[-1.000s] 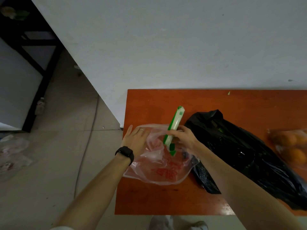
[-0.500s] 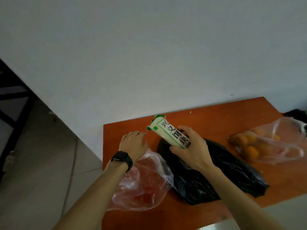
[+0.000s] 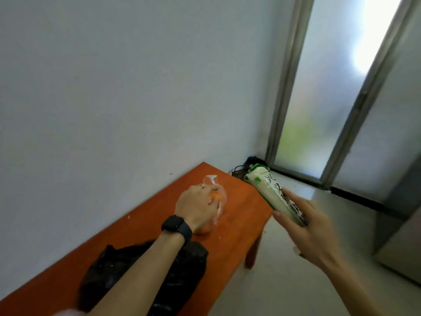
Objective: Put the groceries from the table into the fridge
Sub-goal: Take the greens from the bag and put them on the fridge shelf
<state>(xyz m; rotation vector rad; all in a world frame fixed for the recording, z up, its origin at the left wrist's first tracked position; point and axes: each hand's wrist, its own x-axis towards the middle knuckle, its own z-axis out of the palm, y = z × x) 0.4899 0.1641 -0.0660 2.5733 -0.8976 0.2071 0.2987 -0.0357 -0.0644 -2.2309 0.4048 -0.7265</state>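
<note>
Here, my right hand [image 3: 312, 229] clasps the pack [image 3: 268, 190], long axis toward 11 o'clock; my left hand [image 3: 196, 207] curls round the orange bag [image 3: 218, 197], at 9 o'clock from it.

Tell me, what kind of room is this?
Likely a plain room in a home: an orange table with a black bag, a frosted window, and what looks like a fridge.

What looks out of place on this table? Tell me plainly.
Nothing serious. The black bag lies crumpled on the table, the left hand grips the bag of oranges, and the right hand holds the green-and-white packet, which looks intact. Only a few pale crumbs dot the tabletop near the wall.
</note>
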